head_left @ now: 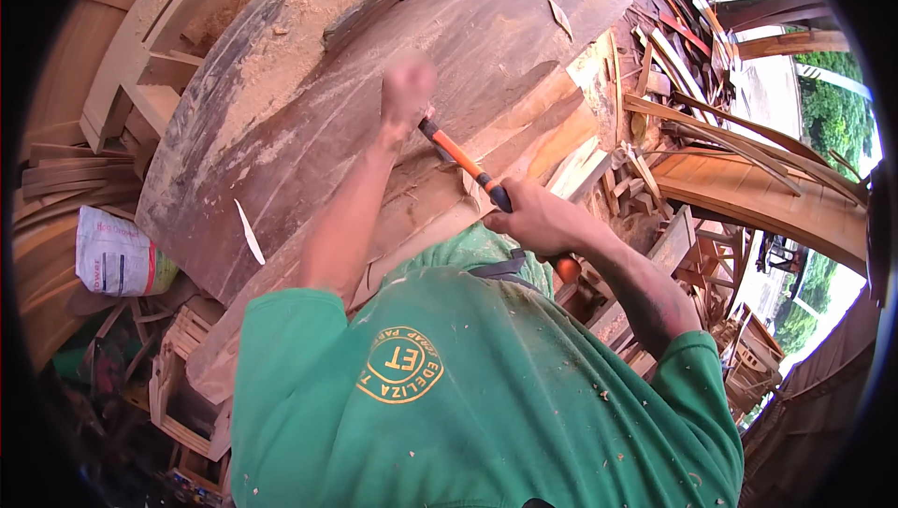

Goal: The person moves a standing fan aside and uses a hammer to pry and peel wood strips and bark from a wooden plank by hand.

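A long-handled tool (460, 154) with an orange shaft and black sections slants across the middle, over a wide wooden board. My right hand (538, 216) is wrapped round the black grip at its lower end, and an orange butt shows below that hand. The tool's working head cannot be made out, so its kind stays unclear. My left hand (408, 87) is over the board (327, 124), by the upper end of the handle; it is blurred and its fingers do not show. Broken, lighter wood (552, 124) shows along the board's right edge, beyond my right hand.
Sawdust (267, 68) and a pale splinter (249, 231) lie on the board. A white printed sack (114, 251) and wooden frames (182, 386) stand at left. Loose strips and offcuts (645, 115) pile up at right, next to a slatted wooden panel (758, 199).
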The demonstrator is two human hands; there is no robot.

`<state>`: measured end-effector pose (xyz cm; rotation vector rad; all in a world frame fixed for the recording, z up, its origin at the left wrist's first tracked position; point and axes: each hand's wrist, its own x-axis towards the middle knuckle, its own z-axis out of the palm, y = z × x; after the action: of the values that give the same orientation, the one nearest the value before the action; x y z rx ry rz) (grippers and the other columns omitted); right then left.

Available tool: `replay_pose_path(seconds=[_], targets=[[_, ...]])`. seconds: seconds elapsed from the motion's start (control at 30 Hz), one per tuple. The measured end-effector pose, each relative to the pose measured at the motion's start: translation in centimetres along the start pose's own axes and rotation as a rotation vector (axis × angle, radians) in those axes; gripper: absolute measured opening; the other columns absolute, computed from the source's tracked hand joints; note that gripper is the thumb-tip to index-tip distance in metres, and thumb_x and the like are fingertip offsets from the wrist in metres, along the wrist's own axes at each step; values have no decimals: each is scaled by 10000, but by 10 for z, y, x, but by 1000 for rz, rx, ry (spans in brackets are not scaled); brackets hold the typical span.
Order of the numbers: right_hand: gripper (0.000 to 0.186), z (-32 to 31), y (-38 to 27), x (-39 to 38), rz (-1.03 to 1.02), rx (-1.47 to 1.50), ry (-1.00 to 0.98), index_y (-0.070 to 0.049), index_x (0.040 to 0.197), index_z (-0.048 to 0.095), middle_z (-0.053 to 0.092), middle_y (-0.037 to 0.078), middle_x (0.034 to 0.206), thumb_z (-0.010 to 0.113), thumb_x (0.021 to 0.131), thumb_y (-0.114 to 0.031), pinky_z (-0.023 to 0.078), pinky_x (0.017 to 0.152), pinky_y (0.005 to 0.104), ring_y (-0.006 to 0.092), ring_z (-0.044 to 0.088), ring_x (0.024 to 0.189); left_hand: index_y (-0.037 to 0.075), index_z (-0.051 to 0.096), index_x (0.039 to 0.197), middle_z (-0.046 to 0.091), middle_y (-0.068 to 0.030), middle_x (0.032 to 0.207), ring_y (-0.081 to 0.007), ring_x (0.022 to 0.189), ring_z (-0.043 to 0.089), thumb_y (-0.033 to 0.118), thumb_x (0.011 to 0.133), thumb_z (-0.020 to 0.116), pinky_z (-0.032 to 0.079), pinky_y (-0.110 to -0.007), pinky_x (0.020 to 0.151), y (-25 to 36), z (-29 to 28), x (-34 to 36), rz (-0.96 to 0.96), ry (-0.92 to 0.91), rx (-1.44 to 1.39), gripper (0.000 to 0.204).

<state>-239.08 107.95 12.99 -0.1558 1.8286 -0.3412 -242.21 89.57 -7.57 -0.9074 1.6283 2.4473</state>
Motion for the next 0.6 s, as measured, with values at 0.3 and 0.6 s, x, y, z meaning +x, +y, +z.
replay_pose_path(seconds=[0.3, 0.6], targets=[[216, 91, 96, 39, -249, 123, 279, -4, 1025, 427, 583, 311, 800, 552, 886, -112, 431, 734, 561, 495, 592, 817, -6, 540, 675, 441, -3, 514, -55, 526, 403, 252, 940, 594, 355, -309, 468, 38, 20, -68, 305, 3, 429, 373], [303, 97, 57, 3, -130, 141, 254, 10, 1097, 411, 597, 332, 827, 580, 894, -138, 446, 762, 570, 525, 591, 841, 58, 522, 644, 442, 33, 552, -68, 432, 445, 240, 933, 614, 369, -265, 400, 21, -2, -44, 114, -19, 150, 354]])
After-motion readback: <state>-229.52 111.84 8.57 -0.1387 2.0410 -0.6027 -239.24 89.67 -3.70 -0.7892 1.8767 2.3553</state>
